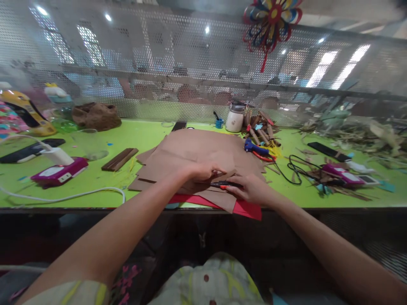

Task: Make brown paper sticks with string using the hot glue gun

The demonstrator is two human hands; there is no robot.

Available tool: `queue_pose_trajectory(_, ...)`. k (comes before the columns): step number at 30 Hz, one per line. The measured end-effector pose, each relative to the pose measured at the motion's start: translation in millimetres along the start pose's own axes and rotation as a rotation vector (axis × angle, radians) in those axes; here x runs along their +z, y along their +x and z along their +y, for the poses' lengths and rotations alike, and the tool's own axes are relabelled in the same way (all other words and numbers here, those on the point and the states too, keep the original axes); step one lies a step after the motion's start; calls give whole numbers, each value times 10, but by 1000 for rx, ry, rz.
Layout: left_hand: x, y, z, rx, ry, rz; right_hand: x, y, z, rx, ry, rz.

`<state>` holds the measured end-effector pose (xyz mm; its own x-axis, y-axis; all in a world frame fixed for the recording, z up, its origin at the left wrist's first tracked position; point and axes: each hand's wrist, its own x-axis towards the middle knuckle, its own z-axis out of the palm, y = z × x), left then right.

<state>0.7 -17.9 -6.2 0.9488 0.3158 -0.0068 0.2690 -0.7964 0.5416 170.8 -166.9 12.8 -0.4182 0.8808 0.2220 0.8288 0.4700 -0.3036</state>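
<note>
In the head view, a stack of brown paper sheets [190, 146] lies on the green table, with red paper [248, 209] under its front edge. My left hand [206, 170] rests over the stack, its fingers closed at a narrow brown paper strip [231, 174]. My right hand [249, 188] is closed around a slim black-and-red tool [226, 185]. Its tip points left, just below my left fingers. Whether it is a pair of scissors or a knife is too small to tell.
A blue glue gun [256, 148] lies at the stack's right edge, its black cable running right. Behind stand a white jar [235, 118] and rolled brown pieces [262, 133]. Purple power boxes [60, 171] sit left and right. Folded brown strips [120, 159] and a clear cup [90, 144] are left.
</note>
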Motion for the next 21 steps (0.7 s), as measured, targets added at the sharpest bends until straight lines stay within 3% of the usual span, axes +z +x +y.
queue_pose_trajectory(6, -22, 5, -21, -23, 22, -4, 39, -67, -26, 60, -6, 2)
queue_pose_trajectory(12, -38, -3, -5, -32, 14, -43, 88, 49, -131, 7, -20, 53)
queue_pose_trajectory(21, 21, 15, -22, -108, -59, 57, -21, -212, -292, -20, 142, 3)
